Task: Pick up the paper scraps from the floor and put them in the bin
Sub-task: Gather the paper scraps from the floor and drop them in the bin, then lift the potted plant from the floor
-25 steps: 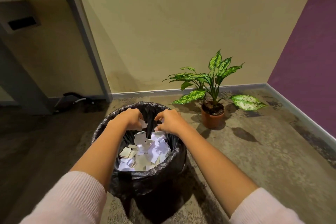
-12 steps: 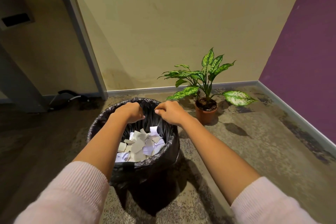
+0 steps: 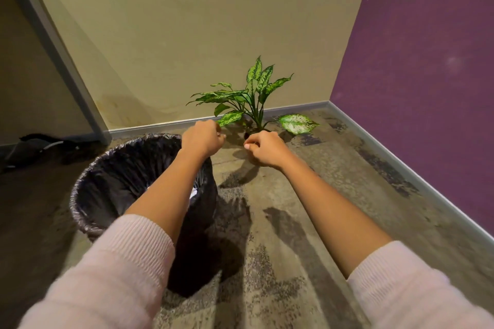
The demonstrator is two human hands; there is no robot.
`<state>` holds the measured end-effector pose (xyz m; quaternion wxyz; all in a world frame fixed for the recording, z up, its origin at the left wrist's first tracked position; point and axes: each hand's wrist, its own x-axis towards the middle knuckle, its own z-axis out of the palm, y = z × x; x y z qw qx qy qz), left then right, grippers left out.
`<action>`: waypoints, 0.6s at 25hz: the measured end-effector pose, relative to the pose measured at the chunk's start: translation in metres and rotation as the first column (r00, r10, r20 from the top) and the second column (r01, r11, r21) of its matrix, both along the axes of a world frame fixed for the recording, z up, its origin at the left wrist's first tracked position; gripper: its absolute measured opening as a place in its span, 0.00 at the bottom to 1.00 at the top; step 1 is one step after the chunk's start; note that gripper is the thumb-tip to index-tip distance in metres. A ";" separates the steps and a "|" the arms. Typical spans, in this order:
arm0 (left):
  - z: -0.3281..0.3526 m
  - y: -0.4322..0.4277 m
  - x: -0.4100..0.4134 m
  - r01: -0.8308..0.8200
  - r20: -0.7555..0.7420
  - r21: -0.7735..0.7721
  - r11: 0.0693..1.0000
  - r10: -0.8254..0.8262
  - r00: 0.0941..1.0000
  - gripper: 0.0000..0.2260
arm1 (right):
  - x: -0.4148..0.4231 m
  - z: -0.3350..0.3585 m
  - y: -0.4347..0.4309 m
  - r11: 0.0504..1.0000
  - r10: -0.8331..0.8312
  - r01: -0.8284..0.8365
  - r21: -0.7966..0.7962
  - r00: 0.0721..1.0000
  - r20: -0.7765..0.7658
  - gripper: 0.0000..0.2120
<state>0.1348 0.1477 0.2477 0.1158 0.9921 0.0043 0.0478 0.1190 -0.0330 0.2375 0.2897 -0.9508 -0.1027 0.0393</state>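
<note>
A round bin (image 3: 107, 189) lined with a black plastic bag stands on the floor at lower left. Only a sliver of white paper scraps (image 3: 193, 192) shows inside it, beside my left forearm; the rest is hidden by the arm and the bin wall. My left hand (image 3: 201, 137) hovers just past the bin's far right rim, fingers curled closed, nothing visible in it. My right hand (image 3: 264, 148) is to the right of the bin, above bare floor, fingers also curled closed with nothing seen in them. No scraps show on the floor.
A potted plant (image 3: 251, 100) with speckled green leaves stands just beyond my hands near the beige wall. A purple wall (image 3: 427, 61) runs along the right. A grey desk leg (image 3: 53, 43) and dark cables (image 3: 40, 141) are at the left.
Both hands have lifted from over the bin's opening and moved right and away, past its far rim. The view has shifted, so the scraps inside are mostly hidden.
</note>
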 end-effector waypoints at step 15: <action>-0.142 -0.203 -0.024 0.332 -0.119 -0.015 0.943 -0.332 0.936 0.19 | -0.059 -0.127 -0.193 0.934 -0.355 0.343 -0.098 0.920 -0.166 0.17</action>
